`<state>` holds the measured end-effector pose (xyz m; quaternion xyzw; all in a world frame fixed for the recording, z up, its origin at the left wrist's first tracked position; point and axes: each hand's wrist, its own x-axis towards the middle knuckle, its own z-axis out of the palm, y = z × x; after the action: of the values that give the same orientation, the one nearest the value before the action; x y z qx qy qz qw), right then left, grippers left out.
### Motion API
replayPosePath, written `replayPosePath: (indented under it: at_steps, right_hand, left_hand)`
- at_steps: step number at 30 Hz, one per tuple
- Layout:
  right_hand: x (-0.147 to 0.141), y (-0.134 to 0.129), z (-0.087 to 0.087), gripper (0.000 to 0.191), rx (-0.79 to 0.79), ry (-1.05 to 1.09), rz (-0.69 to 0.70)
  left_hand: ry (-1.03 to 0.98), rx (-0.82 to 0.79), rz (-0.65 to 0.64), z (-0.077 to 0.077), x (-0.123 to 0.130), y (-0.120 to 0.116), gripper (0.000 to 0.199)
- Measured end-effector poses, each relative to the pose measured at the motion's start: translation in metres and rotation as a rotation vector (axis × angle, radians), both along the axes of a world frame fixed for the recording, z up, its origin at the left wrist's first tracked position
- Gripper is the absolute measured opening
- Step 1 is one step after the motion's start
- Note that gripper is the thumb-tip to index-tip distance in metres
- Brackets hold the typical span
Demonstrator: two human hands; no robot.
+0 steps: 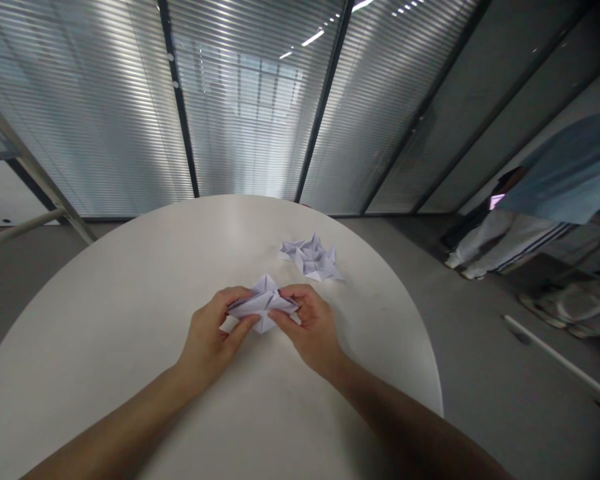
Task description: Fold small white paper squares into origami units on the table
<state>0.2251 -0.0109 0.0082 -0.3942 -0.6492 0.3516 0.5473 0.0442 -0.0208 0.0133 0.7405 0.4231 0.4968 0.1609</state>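
A piece of folded white paper (263,304), creased into a pointed, star-like origami shape, is held between my two hands over the table. My left hand (216,327) pinches its left side, thumb on the near edge and fingers behind. On the other side, my right hand (307,325) grips the right part, the thumb pressing close to the middle. One point of the paper stands up at the back and another points toward me. Just beyond my right hand lies a second white origami piece (312,257) with several raised points.
The round white table (130,320) spreads under my arms. Behind it stands a glass wall with blinds (250,120). A metal frame (55,193) is at the left. To the right, a person in a blue top (565,173) stands near a white bar (560,357).
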Motion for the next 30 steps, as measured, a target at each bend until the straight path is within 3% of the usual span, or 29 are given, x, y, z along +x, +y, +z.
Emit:
replayPosePath:
  at_steps: [3,5,11,14,16,19,23,27,30]
  right_hand:
    - [0.0,-0.002,0.005,0.042,0.132,-0.009,0.003]
    - [0.001,-0.002,0.009,0.041,0.209,-0.091,0.025]
    - [0.001,-0.002,0.013,0.014,0.301,-0.22,-0.081]
    - [0.0,-0.004,0.014,0.011,0.263,-0.189,0.003]
    - [-0.001,-0.004,0.014,0.007,0.156,-0.162,0.011]
    - [-0.003,-0.004,0.011,0.008,-0.032,-0.135,-0.034]
    - [-0.008,-0.003,0.008,0.013,-0.19,0.062,0.029]
    - [-0.01,-0.001,0.008,0.018,-0.251,0.226,0.138]
    - [-0.008,0.0,0.006,0.03,-0.273,0.315,0.298]
  left_hand:
    - [0.048,0.041,-0.117,0.001,-0.001,-0.001,0.022]
    - [0.055,0.055,-0.144,0.002,-0.001,0.0,0.023]
    - [0.091,0.188,0.051,0.006,-0.001,0.003,0.016]
    - [0.134,0.223,0.004,0.009,-0.002,0.003,0.016]
    - [0.11,0.14,-0.06,0.01,-0.003,0.002,0.014]
    - [0.023,-0.124,-0.028,0.012,-0.001,-0.001,0.012]
    - [-0.24,-0.429,-0.02,0.014,0.007,-0.003,0.021]
    - [-0.545,-0.582,-0.116,0.011,0.012,0.0,0.031]
    - [-0.665,-0.607,-0.16,0.007,0.011,0.004,0.044]
